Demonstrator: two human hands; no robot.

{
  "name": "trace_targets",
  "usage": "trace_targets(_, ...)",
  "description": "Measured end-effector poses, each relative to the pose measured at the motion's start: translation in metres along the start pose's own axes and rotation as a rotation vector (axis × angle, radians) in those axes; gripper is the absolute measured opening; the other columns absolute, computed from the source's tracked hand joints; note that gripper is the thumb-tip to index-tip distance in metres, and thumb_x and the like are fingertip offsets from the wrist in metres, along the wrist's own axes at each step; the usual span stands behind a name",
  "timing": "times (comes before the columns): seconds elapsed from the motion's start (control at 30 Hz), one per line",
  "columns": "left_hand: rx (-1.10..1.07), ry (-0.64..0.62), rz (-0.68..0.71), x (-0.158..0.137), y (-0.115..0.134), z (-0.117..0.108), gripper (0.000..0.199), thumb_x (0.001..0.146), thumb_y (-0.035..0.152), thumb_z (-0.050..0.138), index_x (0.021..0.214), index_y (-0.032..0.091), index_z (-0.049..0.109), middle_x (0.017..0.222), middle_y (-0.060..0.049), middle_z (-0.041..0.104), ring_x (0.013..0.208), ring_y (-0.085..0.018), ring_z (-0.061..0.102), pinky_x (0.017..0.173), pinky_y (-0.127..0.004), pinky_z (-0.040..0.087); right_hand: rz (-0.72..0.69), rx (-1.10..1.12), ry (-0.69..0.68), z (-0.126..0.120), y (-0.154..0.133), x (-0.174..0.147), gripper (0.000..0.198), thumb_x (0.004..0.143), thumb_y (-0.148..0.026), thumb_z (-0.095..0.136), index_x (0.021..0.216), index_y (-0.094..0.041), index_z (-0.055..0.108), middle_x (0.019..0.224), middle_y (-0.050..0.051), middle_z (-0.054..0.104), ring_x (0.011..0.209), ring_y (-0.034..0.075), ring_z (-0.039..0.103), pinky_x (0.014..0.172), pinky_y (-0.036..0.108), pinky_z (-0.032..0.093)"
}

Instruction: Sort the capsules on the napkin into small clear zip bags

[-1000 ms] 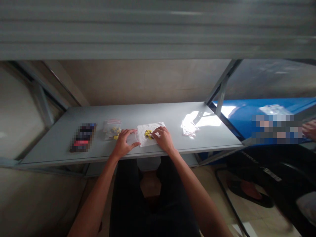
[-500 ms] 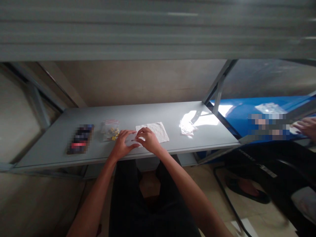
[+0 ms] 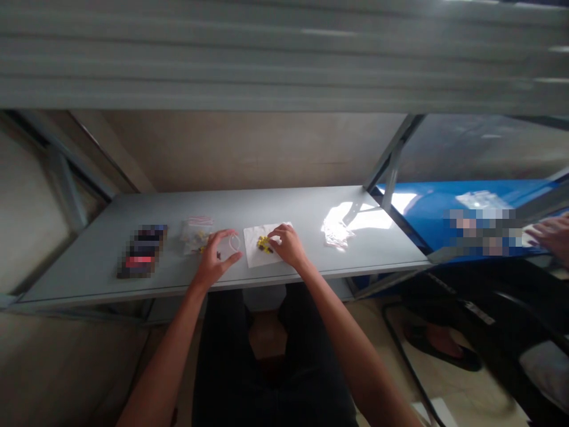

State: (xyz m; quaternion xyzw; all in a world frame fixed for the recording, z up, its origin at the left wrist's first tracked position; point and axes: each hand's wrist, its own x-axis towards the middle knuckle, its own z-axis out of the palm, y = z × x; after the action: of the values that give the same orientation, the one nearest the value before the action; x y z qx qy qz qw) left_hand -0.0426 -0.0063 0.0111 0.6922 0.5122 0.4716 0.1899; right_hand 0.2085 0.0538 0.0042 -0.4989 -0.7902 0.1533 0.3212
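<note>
A small clear plastic bag (image 3: 229,242) is held by my left hand (image 3: 212,261), with thumb and fingers curved around its sides and its mouth spread. Something small and dark shows in or behind it. My right hand (image 3: 288,246) is over a white cloth (image 3: 254,258), fingertips pinched at the edge of a little pile of yellow and black pieces (image 3: 263,243). What those fingertips hold is too small to make out. Just left of my left hand, filled clear zip bags (image 3: 194,230) with yellowish pieces lie on the grey shelf (image 3: 231,207).
A blurred dark packet with a red band (image 3: 141,252) lies at the left. Shiny clear bags (image 3: 336,230) sit in sunlight on the right. Metal posts (image 3: 393,166) and an upper shelf (image 3: 267,65) frame the space. Another person's hand (image 3: 551,232) is by a blue table (image 3: 427,204).
My right hand has moved right, from the bag to the pieces on the cloth, which now show. My left hand has shifted slightly left, still holding the bag.
</note>
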Motion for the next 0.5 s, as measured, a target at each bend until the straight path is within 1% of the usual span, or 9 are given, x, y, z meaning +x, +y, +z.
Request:
trace_targets(0.1, 0.078, -0.079, 0.068, 0.000, 0.002, 0.000, 0.051, 0.079, 0.045, 0.077, 0.124, 0.026, 0.064, 0.129, -0.009, 0.061, 0.125, -0.030, 0.055, 0.110, -0.049, 0.043, 0.006, -0.016, 0.006, 0.004, -0.003, -0.001, 0.010, 0.089, -0.017, 0.070, 0.093, -0.022, 0.078, 0.100, 0.008, 0.068, 0.099, 0.022, 0.058, 0.092, 0.033, 0.046)
trace_targets(0.17, 0.093, -0.089, 0.097, 0.001, 0.001, 0.001, 0.051, 0.078, 0.044, 0.078, 0.123, 0.026, 0.064, 0.128, -0.009, 0.060, 0.127, -0.031, 0.053, 0.112, -0.050, 0.040, 0.014, -0.021, 0.007, 0.004, -0.004, -0.001, 0.008, 0.090, -0.017, 0.070, 0.090, -0.021, 0.078, 0.099, 0.008, 0.068, 0.099, 0.022, 0.058, 0.091, 0.033, 0.046)
trace_targets(0.3, 0.097, -0.097, 0.096, 0.001, -0.004, 0.002, 0.052, 0.077, 0.043, 0.079, 0.124, 0.026, 0.063, 0.128, -0.010, 0.060, 0.127, -0.031, 0.054, 0.112, -0.049, 0.041, 0.016, -0.013, -0.007, 0.000, -0.001, -0.001, 0.009, 0.090, -0.015, 0.069, 0.084, -0.020, 0.075, 0.095, 0.007, 0.066, 0.097, 0.021, 0.057, 0.089, 0.032, 0.046)
trace_targets(0.37, 0.097, -0.091, 0.094, 0.001, -0.004, 0.002, 0.052, 0.077, 0.044, 0.079, 0.124, 0.026, 0.064, 0.128, -0.010, 0.061, 0.126, -0.031, 0.054, 0.112, -0.049, 0.041, 0.009, 0.001, 0.012, -0.002, -0.002, -0.003, 0.009, 0.090, -0.015, 0.069, 0.085, -0.020, 0.075, 0.096, 0.007, 0.066, 0.096, 0.021, 0.057, 0.088, 0.032, 0.046)
trace_targets(0.43, 0.095, -0.086, 0.102, 0.002, -0.003, 0.002, 0.052, 0.077, 0.045, 0.079, 0.123, 0.026, 0.063, 0.128, -0.009, 0.061, 0.125, -0.031, 0.055, 0.111, -0.049, 0.041, 0.001, 0.037, 0.057, -0.004, -0.009, -0.005, 0.009, 0.091, -0.016, 0.068, 0.087, -0.020, 0.074, 0.096, 0.007, 0.066, 0.093, 0.020, 0.058, 0.087, 0.032, 0.046)
trace_targets(0.5, 0.091, -0.091, 0.114, 0.002, -0.002, 0.003, 0.053, 0.077, 0.046, 0.080, 0.123, 0.026, 0.063, 0.126, -0.009, 0.062, 0.124, -0.031, 0.056, 0.111, -0.048, 0.042, -0.014, 0.115, 0.091, -0.003, -0.024, -0.008, 0.009, 0.092, -0.016, 0.067, 0.090, -0.021, 0.074, 0.096, 0.006, 0.067, 0.091, 0.019, 0.059, 0.085, 0.031, 0.047)
